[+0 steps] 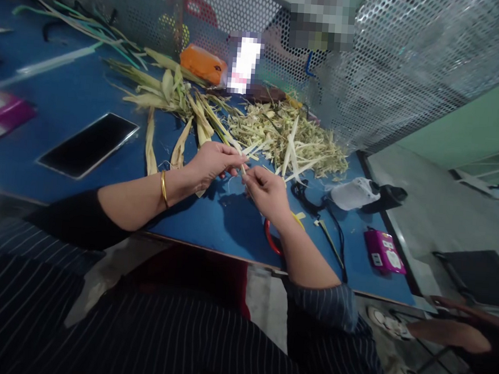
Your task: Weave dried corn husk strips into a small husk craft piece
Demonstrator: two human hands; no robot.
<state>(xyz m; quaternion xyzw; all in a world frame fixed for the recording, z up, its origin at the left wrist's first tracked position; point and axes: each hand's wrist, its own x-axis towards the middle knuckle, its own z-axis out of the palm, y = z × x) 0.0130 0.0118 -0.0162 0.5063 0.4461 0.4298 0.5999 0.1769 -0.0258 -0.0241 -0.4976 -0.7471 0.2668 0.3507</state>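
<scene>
Both hands meet over the front half of the blue table [204,221]. Between the fingertips of my left hand [217,163] is a pale corn husk strip [242,165]. My right hand [269,193] pinches the same strip just below, its fingers closed. Frayed pale ends fan out beyond the fingers. Long dried corn husks [168,93] lie behind my left hand, with a few twisted ones hanging toward me. A heap of shredded husk [316,146] spreads behind my right hand. Below my right wrist, a red ring-shaped thing [271,237] is partly hidden.
A black-screened phone [89,144] lies at left. An orange packet [203,64] rests against the perforated metal screen [245,10]. To the right are a purple packet [384,251], a white bundle [355,193] and a dark cord [340,239]. Another person's leg [450,334] shows at lower right.
</scene>
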